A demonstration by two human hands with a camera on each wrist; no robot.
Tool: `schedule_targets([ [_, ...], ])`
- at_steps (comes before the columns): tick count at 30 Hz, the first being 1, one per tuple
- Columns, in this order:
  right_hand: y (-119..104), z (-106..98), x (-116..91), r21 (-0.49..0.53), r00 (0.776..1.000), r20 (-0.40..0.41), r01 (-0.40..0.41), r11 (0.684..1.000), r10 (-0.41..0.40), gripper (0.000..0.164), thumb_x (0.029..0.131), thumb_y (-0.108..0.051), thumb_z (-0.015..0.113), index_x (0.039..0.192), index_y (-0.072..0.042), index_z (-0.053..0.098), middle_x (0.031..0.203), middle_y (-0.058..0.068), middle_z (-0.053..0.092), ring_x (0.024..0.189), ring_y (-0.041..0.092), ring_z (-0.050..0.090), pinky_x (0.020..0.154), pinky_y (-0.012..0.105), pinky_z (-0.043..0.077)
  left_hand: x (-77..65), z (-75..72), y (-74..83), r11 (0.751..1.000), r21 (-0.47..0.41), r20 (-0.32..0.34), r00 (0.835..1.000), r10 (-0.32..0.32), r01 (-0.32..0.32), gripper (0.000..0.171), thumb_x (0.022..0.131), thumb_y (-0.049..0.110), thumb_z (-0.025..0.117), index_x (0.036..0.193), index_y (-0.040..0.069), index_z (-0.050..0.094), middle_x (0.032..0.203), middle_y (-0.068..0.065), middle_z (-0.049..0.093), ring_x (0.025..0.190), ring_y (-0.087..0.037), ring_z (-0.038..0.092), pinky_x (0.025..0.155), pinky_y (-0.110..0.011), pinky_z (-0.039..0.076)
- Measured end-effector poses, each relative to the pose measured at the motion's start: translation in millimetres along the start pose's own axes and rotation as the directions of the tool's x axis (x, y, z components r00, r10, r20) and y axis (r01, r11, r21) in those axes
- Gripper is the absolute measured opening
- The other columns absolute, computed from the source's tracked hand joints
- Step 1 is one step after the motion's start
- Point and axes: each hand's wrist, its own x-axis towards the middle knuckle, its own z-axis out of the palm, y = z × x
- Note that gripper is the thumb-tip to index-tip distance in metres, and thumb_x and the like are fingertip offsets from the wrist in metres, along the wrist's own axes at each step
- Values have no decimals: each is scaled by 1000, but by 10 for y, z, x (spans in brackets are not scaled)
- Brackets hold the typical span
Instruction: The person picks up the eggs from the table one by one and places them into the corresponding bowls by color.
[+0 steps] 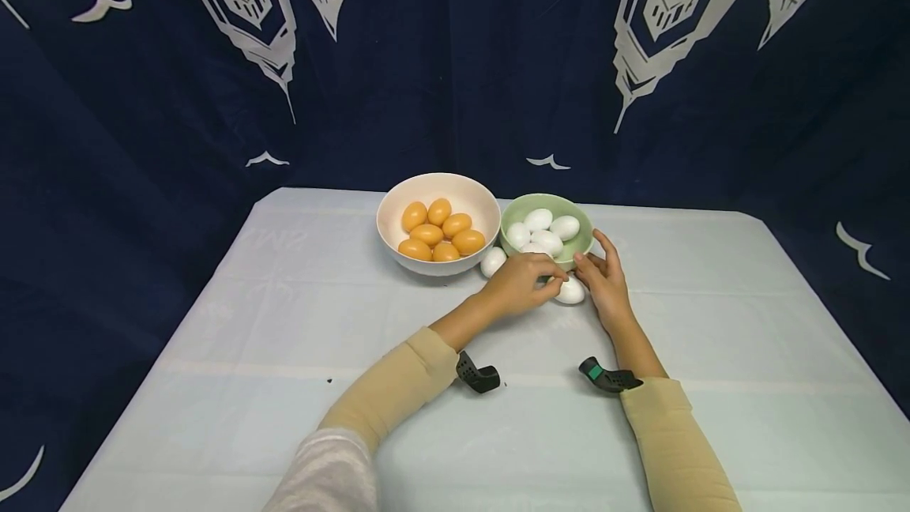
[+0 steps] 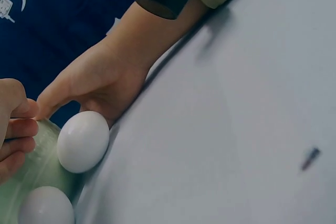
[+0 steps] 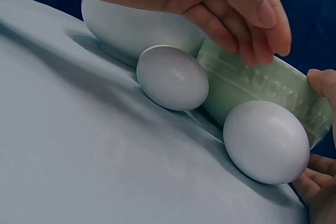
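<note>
A light green bowl (image 1: 546,201) holds several white eggs (image 1: 546,242). My right hand (image 1: 606,283) grips the bowl's right side, with the thumb at its rim and the fingers lower along the wall. Over the bowl's near edge hovers my left hand (image 1: 522,284), its fingers loosely bent and nothing visible in them. One white egg (image 3: 266,142) lies on the table against the green bowl's front, near the right hand. Another white egg (image 3: 172,78) rests between the two bowls, below the left hand in the right wrist view.
To the left of the green bowl stands a larger white bowl (image 1: 387,220) with several orange eggs (image 1: 441,231). A pale cloth covers the table (image 1: 235,338). Behind it hangs a dark blue patterned curtain (image 1: 441,85). Small dark specks lie on the cloth.
</note>
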Motion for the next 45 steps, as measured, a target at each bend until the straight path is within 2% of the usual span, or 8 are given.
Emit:
schedule_targets([
  [12, 8, 17, 19, -28, 1000, -17, -13, 1000, 13, 72, 99, -36, 56, 157, -25, 17, 145, 27, 36, 113, 14, 51, 91, 15, 44, -298, -48, -129, 997, 32, -7, 997, -74, 74, 19, 94, 17, 60, 104, 12, 75, 106, 2, 70, 106, -13, 61, 94, -23, 44],
  [18, 15, 15, 20, -11, 1000, -25, -12, 1000, 11, 71, 99, -34, 57, 157, -24, 18, 145, 28, 36, 113, 15, 51, 90, 14, 45, -430, -74, -178, 997, 47, -86, 995, -49, 53, 16, 92, 14, 63, 102, 11, 75, 103, 1, 70, 103, -15, 62, 92, -26, 45],
  [21, 16, 16, 20, -15, 1000, -22, -17, 1000, 16, 71, 99, -35, 57, 157, -24, 18, 145, 28, 36, 114, 15, 50, 90, 15, 45, -514, -83, -196, 996, 47, -135, 989, -66, 73, 16, 90, 13, 64, 101, 11, 75, 103, 0, 69, 101, -16, 61, 92, -27, 45],
  [26, 7, 18, 12, -20, 999, -20, -25, 999, 25, 71, 99, -35, 57, 157, -25, 17, 146, 27, 36, 116, 17, 50, 93, 17, 44, -644, -94, -210, 986, 57, -204, 969, -140, 155, 18, 88, 12, 65, 103, 8, 73, 104, -2, 67, 101, -20, 59, 91, -30, 45],
  [30, 8, 11, 13, -27, 999, -21, -26, 999, 26, 71, 99, -36, 56, 157, -25, 17, 146, 27, 36, 116, 17, 50, 94, 18, 44, -716, -94, -178, 967, 88, -236, 948, -211, 237, 19, 88, 12, 63, 104, 6, 71, 102, -5, 67, 100, -22, 60, 91, -33, 47],
  [35, 10, 17, 13, -16, 999, -24, -25, 1000, 24, 71, 99, -35, 56, 157, -24, 18, 145, 27, 36, 113, 14, 50, 93, 18, 44, -761, -78, -142, 932, 87, -271, 908, -318, 352, 29, 89, 15, 62, 114, 0, 67, 109, -13, 67, 104, -26, 63, 90, -37, 49],
  [39, 1, 19, 6, -7, 999, -30, -20, 1000, 20, 70, 99, -34, 57, 157, -24, 19, 144, 27, 37, 110, 12, 51, 91, 16, 45, -744, -44, -160, 903, 63, -239, 885, -400, 425, 46, 92, 20, 61, 132, -1, 56, 127, -17, 62, 115, -31, 59, 97, -41, 46],
  [45, 2, 19, 10, 6, 1000, -23, -19, 1000, 19, 70, 99, -33, 57, 157, -23, 19, 144, 29, 36, 107, 9, 52, 89, 14, 45, -707, 23, -237, 881, 26, -153, 873, -463, 471, 62, 97, 34, 56, 150, 8, 36, 143, -20, 48, 127, -37, 49, 106, -46, 37],
])
